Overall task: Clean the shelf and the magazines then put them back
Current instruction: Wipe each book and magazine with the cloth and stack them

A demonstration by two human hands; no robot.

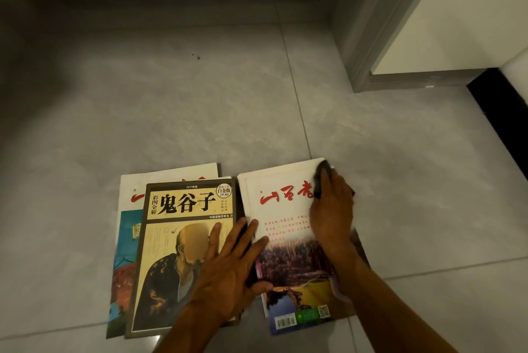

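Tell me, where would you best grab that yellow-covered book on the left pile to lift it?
Probably its top edge, coming from the far side. The yellow-covered book lies flat on a magazine, the left hand presses its right edge, and that top edge is clear.

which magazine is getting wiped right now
The right magazine, white cover with red script: the right hand presses a dark cloth on its top corner.

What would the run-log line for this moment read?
stage: wiping magazine | right hand: holds dark cloth on white magazine | left hand: flat across book and magazine | place: floor
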